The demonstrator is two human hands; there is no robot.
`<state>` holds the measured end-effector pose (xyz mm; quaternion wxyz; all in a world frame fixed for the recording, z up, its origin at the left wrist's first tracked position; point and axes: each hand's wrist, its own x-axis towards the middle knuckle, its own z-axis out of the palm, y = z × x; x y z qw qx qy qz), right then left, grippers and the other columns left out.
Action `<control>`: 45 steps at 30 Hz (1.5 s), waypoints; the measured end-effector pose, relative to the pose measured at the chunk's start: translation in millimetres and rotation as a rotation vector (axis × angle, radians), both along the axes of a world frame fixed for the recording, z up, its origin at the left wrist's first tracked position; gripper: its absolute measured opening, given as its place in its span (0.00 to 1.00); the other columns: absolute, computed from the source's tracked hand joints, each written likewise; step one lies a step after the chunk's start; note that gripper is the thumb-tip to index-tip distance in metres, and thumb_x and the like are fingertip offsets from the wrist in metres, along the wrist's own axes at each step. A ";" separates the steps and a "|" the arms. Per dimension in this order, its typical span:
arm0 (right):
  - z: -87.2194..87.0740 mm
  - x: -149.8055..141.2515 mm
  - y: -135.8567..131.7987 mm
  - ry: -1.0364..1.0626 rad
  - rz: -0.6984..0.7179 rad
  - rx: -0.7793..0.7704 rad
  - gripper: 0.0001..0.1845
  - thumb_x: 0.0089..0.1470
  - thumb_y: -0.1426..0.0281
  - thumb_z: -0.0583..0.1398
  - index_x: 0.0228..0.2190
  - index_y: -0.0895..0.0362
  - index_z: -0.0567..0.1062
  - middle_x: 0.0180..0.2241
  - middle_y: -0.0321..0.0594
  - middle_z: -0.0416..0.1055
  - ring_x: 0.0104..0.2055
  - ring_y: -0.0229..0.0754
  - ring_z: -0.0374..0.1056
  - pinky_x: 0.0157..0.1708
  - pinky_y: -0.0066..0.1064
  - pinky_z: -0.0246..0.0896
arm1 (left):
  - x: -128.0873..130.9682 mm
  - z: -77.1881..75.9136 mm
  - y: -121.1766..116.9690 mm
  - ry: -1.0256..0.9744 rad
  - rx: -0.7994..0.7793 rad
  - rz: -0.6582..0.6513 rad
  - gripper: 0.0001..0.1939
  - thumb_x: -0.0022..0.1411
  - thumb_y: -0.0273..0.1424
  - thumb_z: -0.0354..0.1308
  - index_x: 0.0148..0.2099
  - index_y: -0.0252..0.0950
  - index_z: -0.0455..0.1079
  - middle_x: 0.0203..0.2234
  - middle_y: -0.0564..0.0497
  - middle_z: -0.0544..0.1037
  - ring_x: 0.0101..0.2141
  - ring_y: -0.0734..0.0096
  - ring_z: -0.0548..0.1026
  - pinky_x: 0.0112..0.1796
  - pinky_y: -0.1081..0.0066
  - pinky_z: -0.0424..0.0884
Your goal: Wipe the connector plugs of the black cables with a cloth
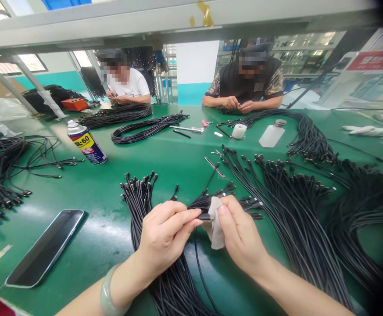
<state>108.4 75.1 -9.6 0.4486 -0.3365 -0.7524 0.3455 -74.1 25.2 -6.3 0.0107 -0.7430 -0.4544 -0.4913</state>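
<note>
Currently — your left hand [165, 237] has its fingers grasping a black cable plug [205, 216] | your right hand [244, 232] — fingers pinching a white cloth [215, 224] against it

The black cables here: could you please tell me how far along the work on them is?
Done, perhaps: the cables fanned out at right, though nothing marks them finished. In hand: the left hand pinches one plug against a cloth held by the right hand. Left, perhaps: the bunch under the wrists.
</note>
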 end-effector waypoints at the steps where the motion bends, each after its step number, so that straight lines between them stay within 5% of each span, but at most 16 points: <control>1: -1.5 0.2 0.2 0.013 -0.023 -0.003 0.14 0.70 0.67 0.47 0.32 0.54 0.65 0.23 0.30 0.62 0.22 0.34 0.59 0.23 0.25 0.55 | 0.4 1.5 -0.9 -0.008 -0.040 0.009 0.08 0.65 0.24 0.61 0.46 0.36 0.76 0.31 0.51 0.76 0.32 0.72 0.73 0.34 0.70 0.66; 13: 2.3 -0.2 -0.9 -0.094 0.086 0.168 0.08 0.68 0.71 0.49 0.35 0.55 0.65 0.24 0.32 0.66 0.24 0.37 0.63 0.27 0.28 0.59 | 1.6 13.8 -7.2 -0.259 -0.464 0.005 0.12 0.67 0.32 0.58 0.30 0.38 0.75 0.22 0.54 0.72 0.29 0.71 0.68 0.36 0.67 0.61; 17: 4.2 0.4 0.4 -0.159 0.075 0.261 0.07 0.65 0.72 0.51 0.34 0.54 0.66 0.25 0.33 0.65 0.24 0.37 0.62 0.27 0.29 0.57 | 2.5 13.2 -6.2 -0.252 -0.433 -0.032 0.12 0.67 0.32 0.58 0.30 0.37 0.75 0.21 0.55 0.72 0.27 0.71 0.68 0.35 0.67 0.61; 29: 1.4 0.0 -1.9 -0.077 0.117 0.104 0.07 0.67 0.70 0.51 0.33 0.52 0.62 0.25 0.30 0.61 0.23 0.36 0.59 0.24 0.27 0.56 | 3.9 13.5 -5.3 -0.235 -0.362 -0.052 0.10 0.66 0.29 0.59 0.30 0.38 0.74 0.21 0.56 0.72 0.26 0.73 0.68 0.35 0.67 0.61; 38: -0.6 4.0 2.4 0.032 -0.089 -0.112 0.16 0.71 0.62 0.47 0.32 0.53 0.64 0.22 0.31 0.63 0.22 0.37 0.61 0.23 0.28 0.57 | 3.0 10.8 -3.7 -0.258 -0.306 -0.050 0.08 0.66 0.28 0.59 0.33 0.38 0.76 0.23 0.55 0.74 0.27 0.72 0.70 0.37 0.66 0.62; 45: -2.4 2.9 0.2 -0.099 0.074 0.143 0.10 0.69 0.66 0.49 0.35 0.53 0.65 0.26 0.34 0.68 0.23 0.38 0.64 0.24 0.29 0.59 | 5.2 10.5 -3.4 -0.220 -0.293 -0.050 0.08 0.66 0.28 0.60 0.33 0.39 0.75 0.22 0.56 0.73 0.27 0.73 0.70 0.37 0.66 0.62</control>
